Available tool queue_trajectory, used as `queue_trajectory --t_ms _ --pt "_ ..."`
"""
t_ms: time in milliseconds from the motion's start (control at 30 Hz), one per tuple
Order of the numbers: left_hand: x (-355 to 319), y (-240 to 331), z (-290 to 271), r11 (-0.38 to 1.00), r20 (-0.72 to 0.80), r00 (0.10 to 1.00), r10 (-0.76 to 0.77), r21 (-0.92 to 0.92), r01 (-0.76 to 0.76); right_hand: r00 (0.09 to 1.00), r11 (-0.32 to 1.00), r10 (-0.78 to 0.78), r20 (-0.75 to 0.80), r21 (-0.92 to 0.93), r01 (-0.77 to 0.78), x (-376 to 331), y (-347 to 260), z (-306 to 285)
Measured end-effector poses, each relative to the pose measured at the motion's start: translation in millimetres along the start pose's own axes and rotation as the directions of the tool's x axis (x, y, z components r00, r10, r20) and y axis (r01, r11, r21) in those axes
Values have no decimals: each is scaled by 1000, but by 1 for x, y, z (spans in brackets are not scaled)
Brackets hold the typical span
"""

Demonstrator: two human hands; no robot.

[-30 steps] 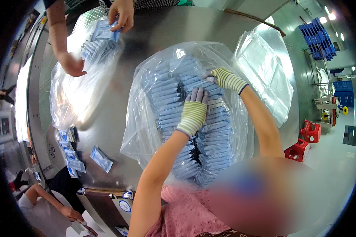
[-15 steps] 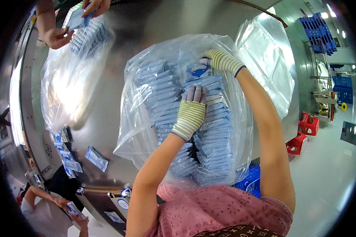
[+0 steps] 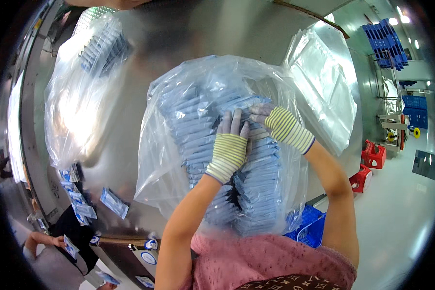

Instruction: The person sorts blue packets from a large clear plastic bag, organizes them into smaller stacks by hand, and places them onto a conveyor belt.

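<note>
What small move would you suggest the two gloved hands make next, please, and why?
I would probably have the left hand and right hand gently straighten the upper blue packets in the clear bag: both hands are at that end, and those packets look less evenly lined up than the lower right row.

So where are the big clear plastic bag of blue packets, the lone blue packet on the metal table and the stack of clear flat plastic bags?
Big clear plastic bag (image 3: 154, 166): head view, left wall.
Lone blue packet (image 3: 114, 203): head view, its middle.
Stack of clear flat bags (image 3: 322, 91): head view, top sheet.
</note>
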State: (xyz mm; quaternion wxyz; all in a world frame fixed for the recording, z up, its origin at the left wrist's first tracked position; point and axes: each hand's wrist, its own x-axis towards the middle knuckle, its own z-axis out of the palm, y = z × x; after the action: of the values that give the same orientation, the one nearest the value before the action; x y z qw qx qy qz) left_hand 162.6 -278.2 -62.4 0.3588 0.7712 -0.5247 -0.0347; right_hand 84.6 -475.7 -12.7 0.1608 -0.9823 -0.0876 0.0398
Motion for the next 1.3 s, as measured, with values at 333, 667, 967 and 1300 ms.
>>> queue_trajectory --t_ms 333,667,967,1300 --pt "4 5 -6 997 68 997 -26 -74 31 967 972 233 102 -64 -227 39 12 11" --pt "-30 0 6 962 -91 995 -46 -274 19 973 964 206 104 -190 -184 24 -11 4" --pt "-94 70 28 430 161 874 -458 -821 376 966 948 228 122 -256 -191 20 -12 10" --pt "-108 52 -11 683 76 913 -400 -639 353 972 900 224 -75 -366 -236 14 -32 28"
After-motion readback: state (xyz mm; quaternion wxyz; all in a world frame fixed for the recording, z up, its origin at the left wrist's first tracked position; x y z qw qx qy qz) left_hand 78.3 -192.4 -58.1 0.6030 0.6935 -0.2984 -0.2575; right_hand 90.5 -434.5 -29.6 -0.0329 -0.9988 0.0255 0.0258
